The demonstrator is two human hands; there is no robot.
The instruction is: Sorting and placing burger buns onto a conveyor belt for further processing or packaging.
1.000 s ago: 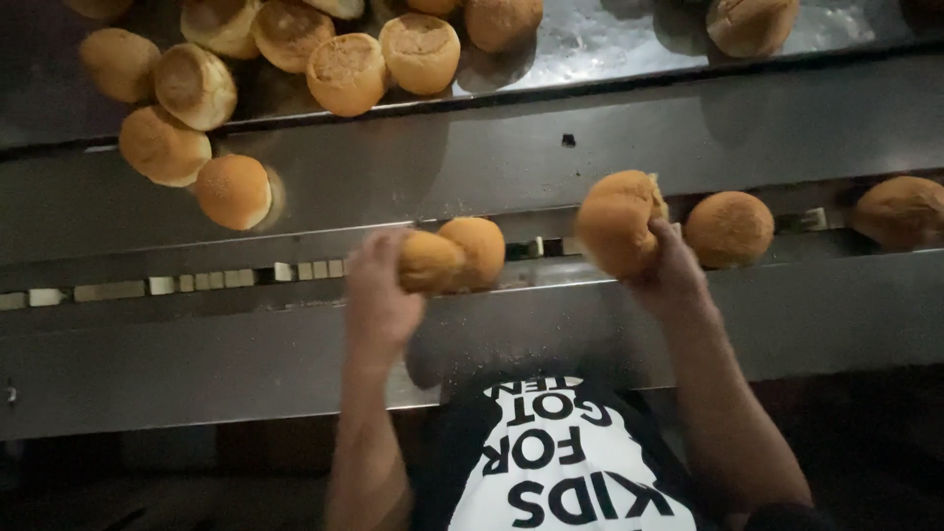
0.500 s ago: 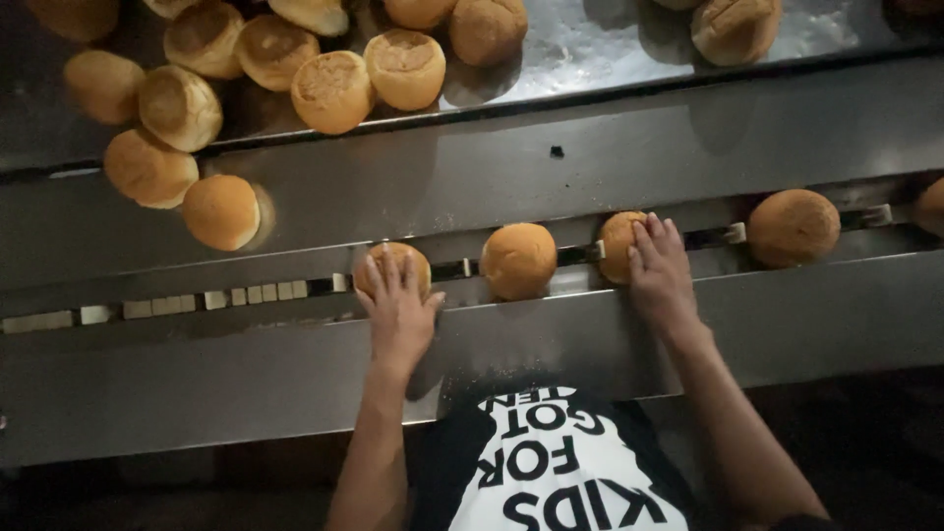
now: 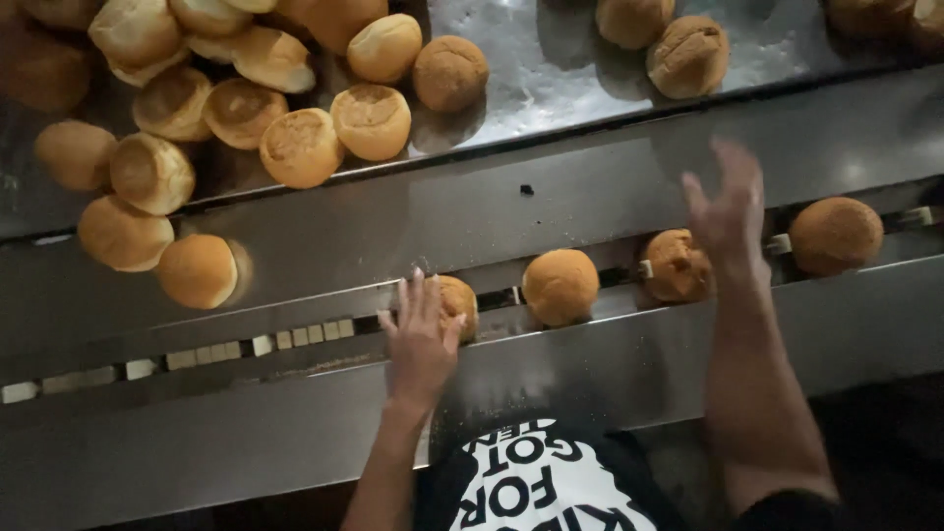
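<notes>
**Buns in conveyor channel, both hands open**

While the left hand (image 3: 423,339) lies flat, fingers spread, on a bun (image 3: 457,303) in the steel channel (image 3: 295,339), the right hand (image 3: 730,211) hovers open, motion-blurred, above another bun (image 3: 677,265), grasping nothing. Left hand half hides its bun. Crusts round, golden, matte.

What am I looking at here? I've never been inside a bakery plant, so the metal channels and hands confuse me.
The view comes from a camera worn on the person's head, looking down at their own arms. The left hand rests on a bun sitting in a narrow metal channel, where three more buns line up. The right hand is raised and open, holding nothing, above another bun. Beyond, a steel tray holds a loose heap of round golden buns.
</notes>
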